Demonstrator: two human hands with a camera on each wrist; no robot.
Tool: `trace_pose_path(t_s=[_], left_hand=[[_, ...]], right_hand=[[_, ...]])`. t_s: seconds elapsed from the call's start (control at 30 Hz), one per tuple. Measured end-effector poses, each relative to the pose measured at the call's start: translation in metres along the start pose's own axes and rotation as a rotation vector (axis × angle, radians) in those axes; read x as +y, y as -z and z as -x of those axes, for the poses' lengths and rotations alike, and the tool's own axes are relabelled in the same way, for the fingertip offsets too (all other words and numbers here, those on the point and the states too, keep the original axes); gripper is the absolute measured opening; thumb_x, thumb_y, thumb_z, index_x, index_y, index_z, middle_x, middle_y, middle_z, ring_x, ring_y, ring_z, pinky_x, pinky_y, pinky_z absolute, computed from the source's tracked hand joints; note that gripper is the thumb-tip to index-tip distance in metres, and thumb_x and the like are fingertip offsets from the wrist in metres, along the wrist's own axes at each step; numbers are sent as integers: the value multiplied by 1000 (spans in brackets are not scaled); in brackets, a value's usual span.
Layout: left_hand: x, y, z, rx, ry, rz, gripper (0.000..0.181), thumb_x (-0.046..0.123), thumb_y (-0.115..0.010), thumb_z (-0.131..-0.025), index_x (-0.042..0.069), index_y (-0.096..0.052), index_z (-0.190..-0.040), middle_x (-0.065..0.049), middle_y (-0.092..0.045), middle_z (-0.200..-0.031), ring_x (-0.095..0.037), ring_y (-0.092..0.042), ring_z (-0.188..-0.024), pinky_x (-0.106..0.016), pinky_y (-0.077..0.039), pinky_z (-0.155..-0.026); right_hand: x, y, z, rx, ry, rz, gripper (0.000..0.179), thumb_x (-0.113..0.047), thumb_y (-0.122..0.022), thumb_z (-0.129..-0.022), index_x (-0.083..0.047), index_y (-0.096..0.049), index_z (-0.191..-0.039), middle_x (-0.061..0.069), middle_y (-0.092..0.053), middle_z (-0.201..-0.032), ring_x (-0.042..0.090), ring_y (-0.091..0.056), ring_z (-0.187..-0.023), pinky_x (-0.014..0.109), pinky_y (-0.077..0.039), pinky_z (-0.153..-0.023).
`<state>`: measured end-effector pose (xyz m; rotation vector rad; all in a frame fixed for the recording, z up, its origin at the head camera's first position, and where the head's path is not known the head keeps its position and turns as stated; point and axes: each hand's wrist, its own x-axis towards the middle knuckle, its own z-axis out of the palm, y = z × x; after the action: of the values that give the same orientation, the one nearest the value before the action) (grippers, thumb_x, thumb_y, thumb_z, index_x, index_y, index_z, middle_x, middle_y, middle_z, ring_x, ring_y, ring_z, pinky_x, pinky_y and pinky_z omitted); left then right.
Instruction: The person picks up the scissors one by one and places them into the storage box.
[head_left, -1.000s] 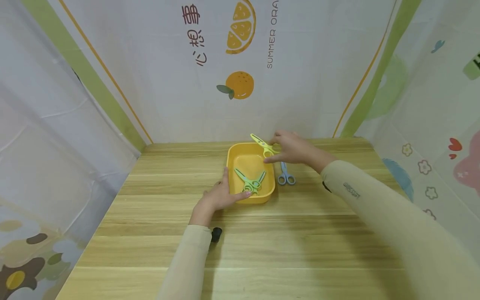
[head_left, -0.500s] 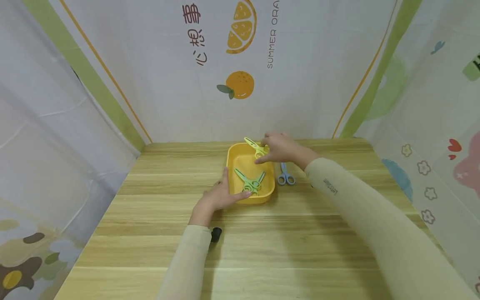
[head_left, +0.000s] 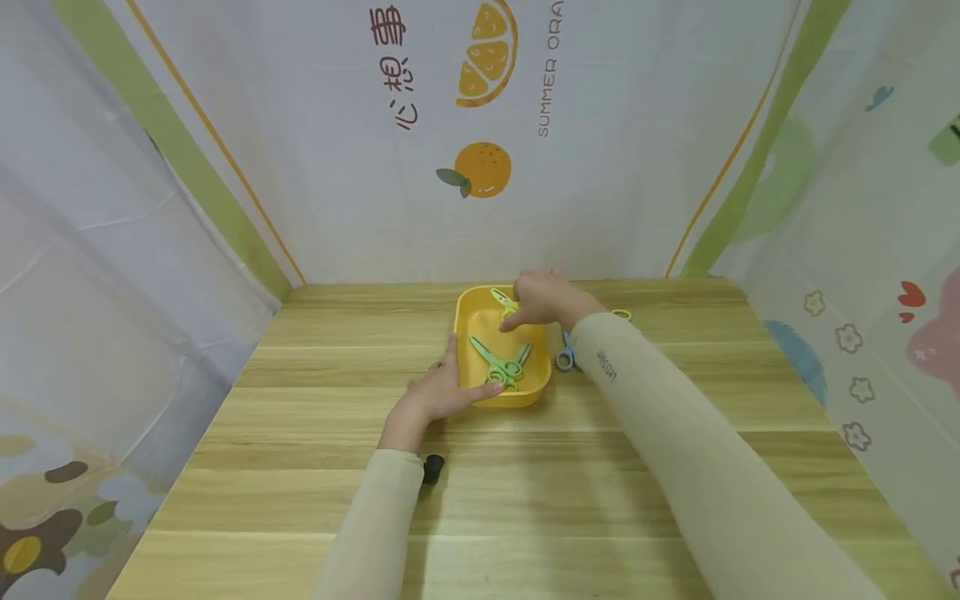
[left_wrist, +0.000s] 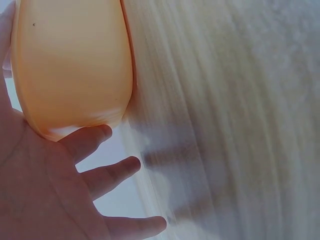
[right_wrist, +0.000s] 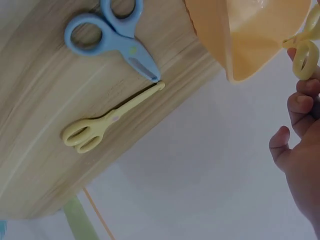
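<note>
At the left hangs a creased white cloth (head_left: pixel 82 250) with a brown flower print, next to a table (head_left: pixel 300 467) of pale, streaked wood grain. The left hand (head_left: pixel 438 390) rests against a yellow bin (head_left: pixel 521 401), fingers straight and spread, thumb over its near rim. Inside the smooth, round-cornered bin lie two crossed green scissors (head_left: pixel 487 355). The right hand (head_left: pixel 547 300) pinches yellow scissors (head_left: pixel 507 306) over its far end. Further right, on the table, lie one blue pair (right_wrist: pixel 122 42) and a second yellow pair (right_wrist: pixel 112 117), making five in all. A cloth (head_left: pixel 847 258) printed with two red hearts hangs at right.
</note>
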<state>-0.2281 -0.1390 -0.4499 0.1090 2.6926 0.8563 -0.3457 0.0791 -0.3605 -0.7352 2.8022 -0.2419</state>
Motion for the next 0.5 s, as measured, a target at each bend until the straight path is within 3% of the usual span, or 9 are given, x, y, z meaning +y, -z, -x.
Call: trace_pose_path(t_s=[0.2,0.5], left_hand=[[0,-1,1,-1,-12,4,135,87,-62,-85,18,18,-170,-25,-29,-174,-49,-35,-158,-85,-15,-120],[1,0,1,2,-9,3,132,83,-63,-88,19,18,-170,-23,-27,-175,-48,-33,-159,-85,-15,-121]], right_hand=[[-7,-12,-8,-30,-30,4,46,-56,-82,-89,-13,-66,-83,-1,-62,-86,24,-64,-97,74,-15,-129],[-12,-28,-15,-44,-15,71,46,-59,-81,-89,-16,-68,-85,-3,-67,-83,22,-67,-94,74,-20,-127]])
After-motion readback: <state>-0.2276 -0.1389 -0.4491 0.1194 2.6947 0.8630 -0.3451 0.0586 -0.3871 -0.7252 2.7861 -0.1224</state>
